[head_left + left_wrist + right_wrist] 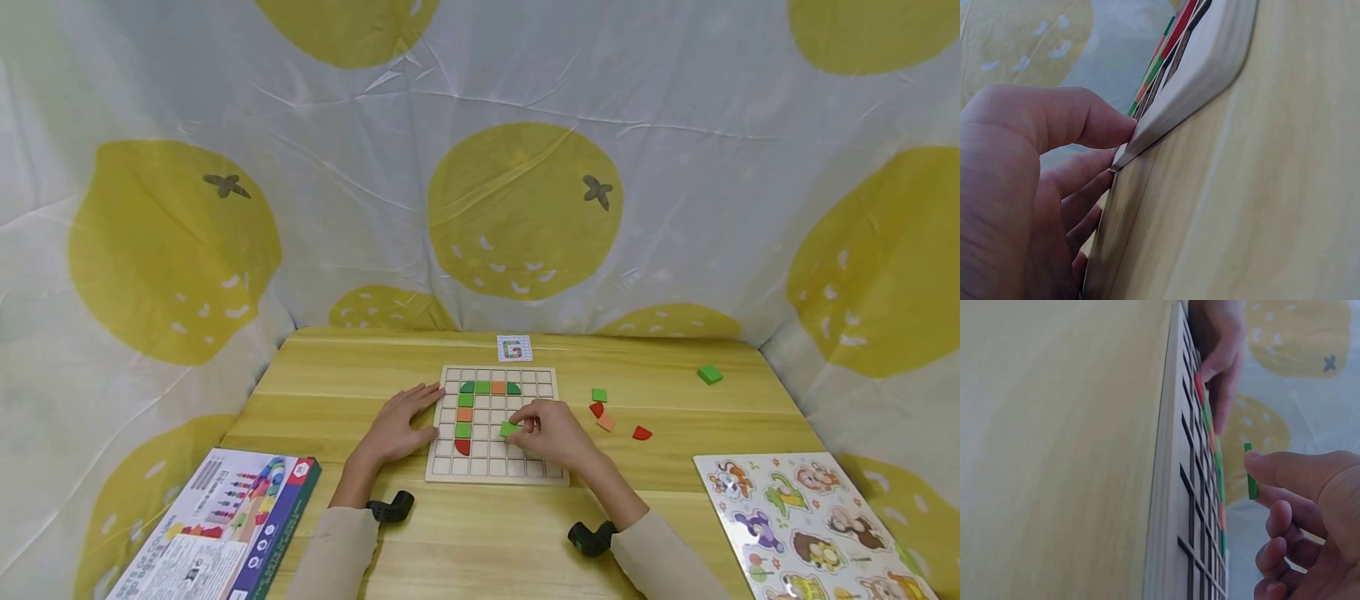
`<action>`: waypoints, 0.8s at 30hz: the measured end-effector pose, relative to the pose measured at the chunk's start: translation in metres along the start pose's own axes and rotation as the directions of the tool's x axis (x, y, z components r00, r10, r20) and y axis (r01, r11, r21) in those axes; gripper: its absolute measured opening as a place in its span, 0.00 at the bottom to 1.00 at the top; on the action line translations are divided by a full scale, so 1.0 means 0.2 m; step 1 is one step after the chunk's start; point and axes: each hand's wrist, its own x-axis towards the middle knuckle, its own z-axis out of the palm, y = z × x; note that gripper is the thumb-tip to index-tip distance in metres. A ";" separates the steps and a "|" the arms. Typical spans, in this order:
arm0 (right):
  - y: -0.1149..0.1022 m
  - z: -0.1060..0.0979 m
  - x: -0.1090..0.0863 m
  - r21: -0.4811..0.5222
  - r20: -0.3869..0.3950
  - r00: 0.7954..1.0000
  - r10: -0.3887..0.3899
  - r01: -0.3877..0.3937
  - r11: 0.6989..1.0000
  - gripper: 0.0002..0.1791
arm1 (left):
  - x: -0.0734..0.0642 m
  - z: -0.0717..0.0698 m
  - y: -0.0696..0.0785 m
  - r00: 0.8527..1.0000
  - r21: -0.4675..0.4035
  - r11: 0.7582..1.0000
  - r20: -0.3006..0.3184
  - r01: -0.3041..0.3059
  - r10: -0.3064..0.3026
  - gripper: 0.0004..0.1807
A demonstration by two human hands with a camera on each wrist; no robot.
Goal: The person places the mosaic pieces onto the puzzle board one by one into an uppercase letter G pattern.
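Observation:
A wooden grid board [491, 475] lies on the table, with green, orange and red pieces set in its cells as a row near the top and a column down the left. My right hand [553, 433] pinches a green square tile [1250, 478] between thumb and finger. In the right wrist view that tile is raised off the board's face. At the board's left edge rests my left hand [401, 425], fingers extended. Its thumb [1104, 122] touches the board's side in the left wrist view. A red quarter-round piece [462, 447] ends the column.
Behind the board lies a small pattern card [514, 348]. Loose pieces lie to the right, among them a green square [599, 395] and an orange square [606, 422]. Farther right sits a green stack [709, 374]. A box [217, 525] and an animal puzzle [813, 525] flank the front.

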 end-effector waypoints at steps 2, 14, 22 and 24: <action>-0.01 0.02 0.01 0.009 0.012 1.000 -0.018 0.018 1.000 0.10 | 0.00 0.00 0.00 1.000 0.000 1.000 -0.002 -0.002 0.002 0.39; -0.02 0.16 0.06 0.031 0.110 0.994 -0.018 0.015 0.999 0.10 | 0.00 0.01 -0.01 1.000 0.002 1.000 -0.006 -0.009 0.009 0.39; -0.06 0.18 0.06 0.023 0.134 0.991 -0.020 0.017 1.000 0.10 | 0.01 0.01 -0.01 1.000 0.000 1.000 -0.011 -0.011 0.011 0.38; -0.06 0.19 0.06 0.015 0.128 0.991 -0.023 0.021 1.000 0.10 | 0.01 0.01 -0.01 1.000 0.000 1.000 -0.012 -0.010 0.010 0.38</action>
